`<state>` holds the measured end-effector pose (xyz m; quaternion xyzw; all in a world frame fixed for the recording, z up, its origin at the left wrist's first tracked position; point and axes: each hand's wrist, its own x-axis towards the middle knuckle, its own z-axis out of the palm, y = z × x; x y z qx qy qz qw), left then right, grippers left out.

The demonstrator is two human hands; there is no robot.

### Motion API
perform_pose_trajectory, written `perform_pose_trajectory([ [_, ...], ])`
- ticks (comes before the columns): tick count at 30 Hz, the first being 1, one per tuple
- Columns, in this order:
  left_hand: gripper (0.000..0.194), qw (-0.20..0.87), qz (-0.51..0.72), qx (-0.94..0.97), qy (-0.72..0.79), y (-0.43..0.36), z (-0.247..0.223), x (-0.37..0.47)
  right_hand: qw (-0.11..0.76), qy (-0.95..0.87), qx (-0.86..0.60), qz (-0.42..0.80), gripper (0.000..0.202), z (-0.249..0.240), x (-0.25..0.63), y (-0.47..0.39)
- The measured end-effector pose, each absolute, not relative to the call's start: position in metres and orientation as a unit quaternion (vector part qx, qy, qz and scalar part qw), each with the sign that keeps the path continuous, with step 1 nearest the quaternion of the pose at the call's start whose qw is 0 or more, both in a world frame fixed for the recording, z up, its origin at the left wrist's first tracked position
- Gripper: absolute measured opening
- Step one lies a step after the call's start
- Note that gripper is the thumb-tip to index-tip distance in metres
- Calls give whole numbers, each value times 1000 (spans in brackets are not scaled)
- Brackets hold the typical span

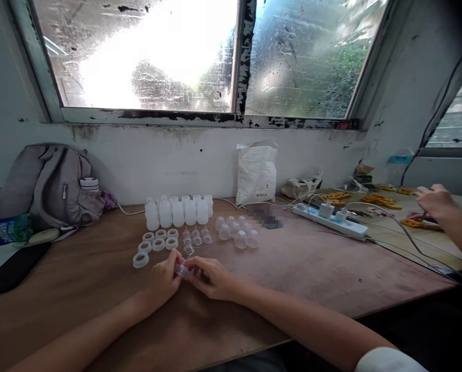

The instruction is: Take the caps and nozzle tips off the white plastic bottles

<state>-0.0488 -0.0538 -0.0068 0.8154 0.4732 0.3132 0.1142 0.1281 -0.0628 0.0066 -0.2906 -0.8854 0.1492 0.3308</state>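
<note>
Near the middle of the table, my left hand (165,276) and my right hand (211,276) meet around a small translucent bottle ring (182,272) with a ribbed side. The fingers of both hands are closed on it and partly cover it. Just beyond are clear bottle nipples (196,237) in short rows. To their left, several more bottle rings (158,243) lie flat. White baby bottles (178,213) stand upright in rows behind these. Clear dome caps (241,238) are grouped to the right of the nipples.
A grey backpack (60,181) leans at the left, near a black flat item (16,271). At the back stands a white bag (256,173). A power strip (332,222) with cables lies at right. Beyond it, another person's hand (434,201) works near yellow items (382,200).
</note>
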Motion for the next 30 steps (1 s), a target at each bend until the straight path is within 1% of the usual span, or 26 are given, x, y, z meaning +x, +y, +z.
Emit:
perform_pose_trajectory([
  [4,22,138,331,811,463,-52,-3,-50,346,-878,-288,165,31,7,128,-61],
  [8,23,152,333,817,445,-52,-1,-51,356,-876,-280,165,33,3,126,-63],
  [10,24,158,338,816,441,-52,-1,-52,367,-873,-282,156,31,1,126,-62],
  [13,26,174,366,807,431,-50,-1,-53,398,-858,-303,118,24,4,124,-48],
  [16,32,232,398,788,409,-47,-1,-54,418,-837,-351,38,20,22,120,-13],
  [19,33,310,410,759,399,-43,-2,-54,374,-831,-411,-36,22,50,110,34],
  [21,31,337,417,741,404,-42,-1,-53,320,-827,-458,-57,25,68,101,63],
  [23,29,345,428,727,411,-42,0,-53,274,-820,-499,-61,30,78,92,85],
  [26,26,340,439,715,424,-44,2,-52,246,-819,-516,-55,33,79,79,105],
  [30,24,317,449,721,422,-49,6,-52,218,-815,-535,-45,30,68,67,112],
])
